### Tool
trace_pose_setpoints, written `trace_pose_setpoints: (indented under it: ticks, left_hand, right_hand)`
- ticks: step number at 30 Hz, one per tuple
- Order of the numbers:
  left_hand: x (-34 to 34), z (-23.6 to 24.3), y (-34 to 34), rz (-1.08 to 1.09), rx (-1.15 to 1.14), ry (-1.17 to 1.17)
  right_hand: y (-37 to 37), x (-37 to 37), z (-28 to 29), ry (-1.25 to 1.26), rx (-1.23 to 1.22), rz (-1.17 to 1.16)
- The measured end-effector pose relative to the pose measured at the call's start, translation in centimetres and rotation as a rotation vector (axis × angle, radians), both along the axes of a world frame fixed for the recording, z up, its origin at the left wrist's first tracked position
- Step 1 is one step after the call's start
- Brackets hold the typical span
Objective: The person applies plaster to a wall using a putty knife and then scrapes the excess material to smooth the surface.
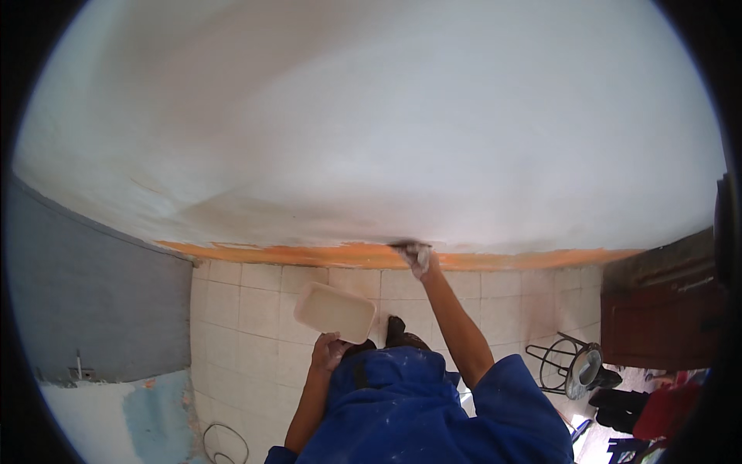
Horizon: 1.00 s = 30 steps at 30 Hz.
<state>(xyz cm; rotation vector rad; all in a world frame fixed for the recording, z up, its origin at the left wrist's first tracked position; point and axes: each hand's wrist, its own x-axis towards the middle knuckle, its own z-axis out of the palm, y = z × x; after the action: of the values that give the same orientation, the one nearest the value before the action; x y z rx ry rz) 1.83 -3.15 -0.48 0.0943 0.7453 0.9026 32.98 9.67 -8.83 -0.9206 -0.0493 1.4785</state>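
Up at the wall, the right hand (420,261), caked in whitish residue, is closed round a thin, dark, flat-bladed tool (400,245), its edge at the base of the broad white-coated wall (479,139); the blade is small and blurred here, so its exact shape is hard to tell. It's right on the border where white meets a ragged orange strip (325,254) running just above the pale square-tiled floor (259,309). Down to the left, the left hand (331,349) has its fingers curled onto the near edge of a shallow, off-white rectangular tray (304,300), held slightly tilted in front of the body, pale stuff inside. White specks dot the loose blue garment (410,402). Over to the right, a dark-legged round stool (581,365) stands near a reddish-brown panelled door (653,329).
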Motion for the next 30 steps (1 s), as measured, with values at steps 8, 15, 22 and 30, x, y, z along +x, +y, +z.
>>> trace_pose_setpoints:
  ticks: [8, 15, 22, 30]
  left_hand:
    - [-2.2, 0.0, 1.5, 0.127, 0.028, 0.000]
    - [-1.7, 0.9, 2.1, 0.079, 0.008, 0.001]
    - [-2.4, 1.9, 2.1, 0.101, 0.030, 0.043]
    - [-2.2, 2.8, 1.9, 0.105, 0.041, 0.046]
  right_hand:
    - [-5.0, -6.8, 12.3, 0.117, 0.005, -0.094]
    - [-5.1, 2.0, -5.1, 0.064, 0.078, -0.101]
    - [-1.8, 1.4, 13.4, -0.006, 0.050, -0.205]
    - [-8.9, -1.8, 6.0, -0.044, -0.229, 0.020]
